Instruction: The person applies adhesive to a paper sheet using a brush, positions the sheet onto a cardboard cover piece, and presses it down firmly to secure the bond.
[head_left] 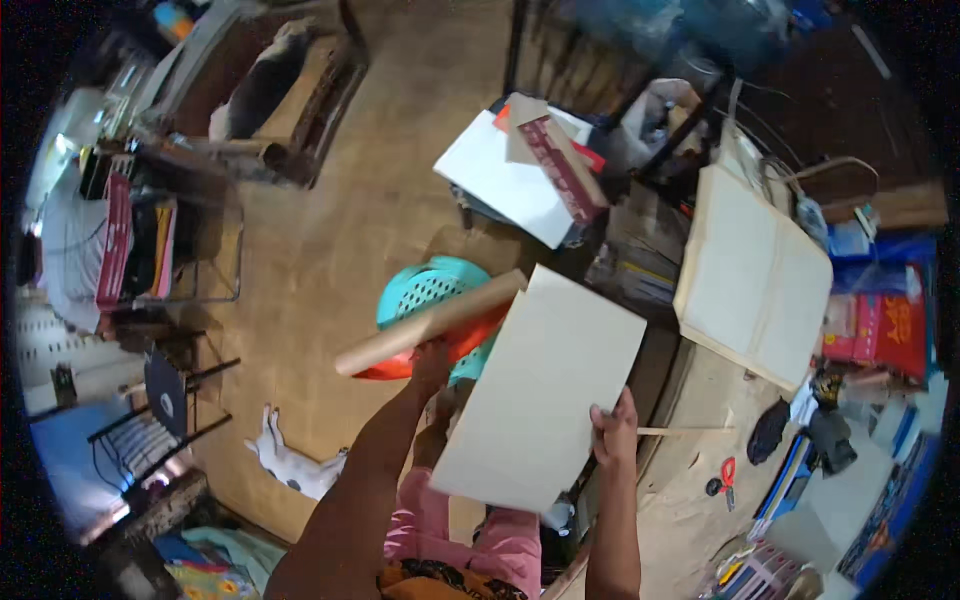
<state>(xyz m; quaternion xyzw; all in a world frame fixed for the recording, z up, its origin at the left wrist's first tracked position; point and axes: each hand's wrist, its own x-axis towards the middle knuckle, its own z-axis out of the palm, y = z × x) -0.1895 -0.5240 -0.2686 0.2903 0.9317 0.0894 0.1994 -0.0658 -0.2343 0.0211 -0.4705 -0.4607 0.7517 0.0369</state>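
My right hand (613, 428) is closed on the right edge of a large off-white board (550, 390), its thumb lying on the face. The board tilts in front of my lap. To its left, my left hand (430, 365) grips the lower side of a long brown cardboard piece (430, 322); its fingers are partly hidden. An orange-red sheet or flap (475, 338) shows along the underside of that cardboard. Behind both stands a turquoise plastic item with holes (430, 285), partly covered by the cardboard and the board.
On the right, a work surface (690, 470) carries red-handled scissors (728, 480), a thin wooden stick (685, 431) and a stack of cream sheets (755, 280). Ahead, a white board (500, 180) bears cardboard pieces. A white animal (295, 460) lies on the floor at left.
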